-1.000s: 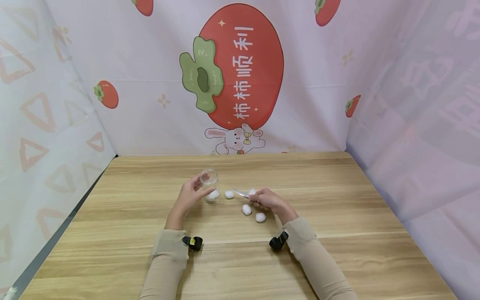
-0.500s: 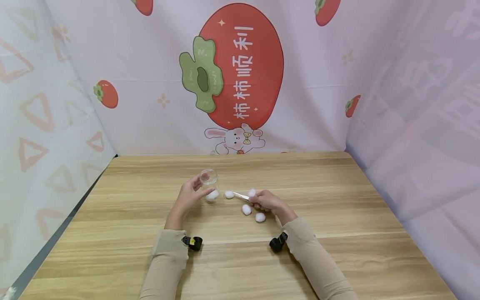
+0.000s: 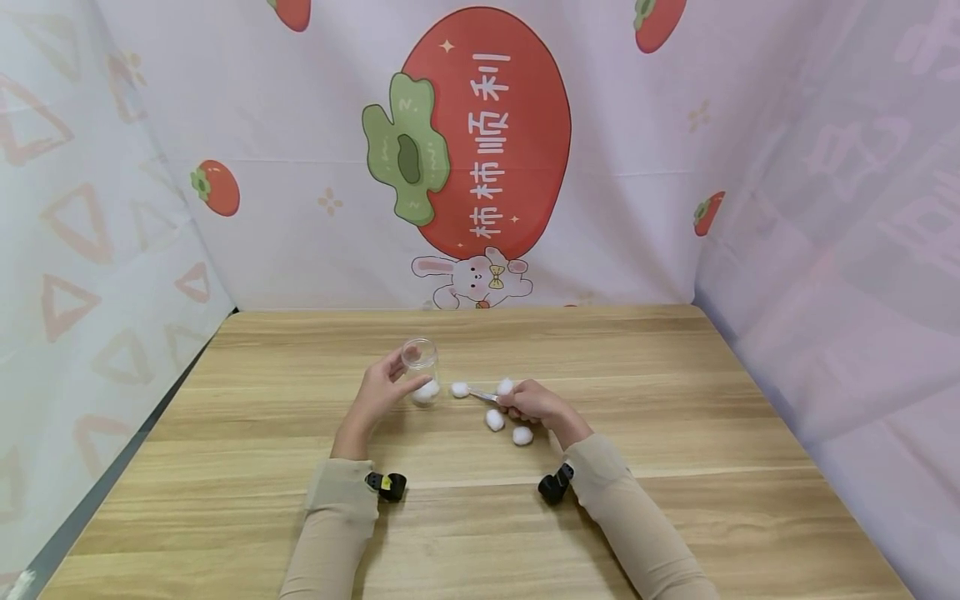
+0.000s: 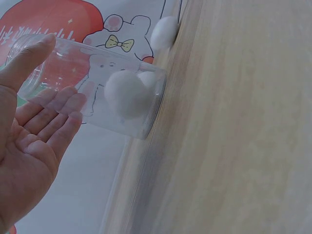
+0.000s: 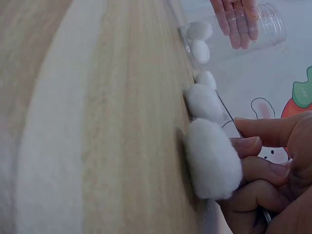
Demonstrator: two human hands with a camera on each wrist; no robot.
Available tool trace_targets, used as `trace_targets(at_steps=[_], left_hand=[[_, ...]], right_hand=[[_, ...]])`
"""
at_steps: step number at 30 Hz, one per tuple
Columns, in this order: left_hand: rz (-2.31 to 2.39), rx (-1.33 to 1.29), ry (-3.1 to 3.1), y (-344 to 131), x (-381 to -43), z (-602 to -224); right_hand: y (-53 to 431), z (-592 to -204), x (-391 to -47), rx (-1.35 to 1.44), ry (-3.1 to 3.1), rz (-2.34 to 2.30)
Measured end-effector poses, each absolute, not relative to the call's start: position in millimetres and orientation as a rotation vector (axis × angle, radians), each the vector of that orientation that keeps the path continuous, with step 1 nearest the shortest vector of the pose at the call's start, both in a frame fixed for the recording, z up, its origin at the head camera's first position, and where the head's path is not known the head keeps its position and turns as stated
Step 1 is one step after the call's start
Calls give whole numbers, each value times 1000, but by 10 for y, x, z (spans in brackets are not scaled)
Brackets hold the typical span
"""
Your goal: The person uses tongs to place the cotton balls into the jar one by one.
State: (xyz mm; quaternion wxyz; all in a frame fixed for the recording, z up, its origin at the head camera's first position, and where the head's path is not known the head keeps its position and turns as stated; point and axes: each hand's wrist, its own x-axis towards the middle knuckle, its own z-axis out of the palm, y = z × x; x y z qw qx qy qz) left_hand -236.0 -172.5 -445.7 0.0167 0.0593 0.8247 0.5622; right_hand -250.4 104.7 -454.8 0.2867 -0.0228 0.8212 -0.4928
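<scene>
Left of the right hand (image 3: 532, 398), its gripped tweezers (image 3: 483, 396) meet a cotton ball (image 3: 459, 390), pickup apparently underway; left hand (image 3: 381, 388) holds clear jar (image 3: 426, 367). Lifting calls for steady pressure.

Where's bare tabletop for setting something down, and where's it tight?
Bare tabletop lies between the sleeves, nearer the person than the cotton balls; outside each sleeve; and behind the jar, up to the backdrop. It's crowded between the left hand at the jar and the right hand: four cotton balls and the tweezers.
</scene>
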Motion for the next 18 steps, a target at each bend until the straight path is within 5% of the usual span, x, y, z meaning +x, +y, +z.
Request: trace_targets(at_steps=[18], left_hand=[[1763, 178, 2550, -1723, -2386, -4482]], right_hand=[[929, -4582, -2524, -19, 2259, -1265]])
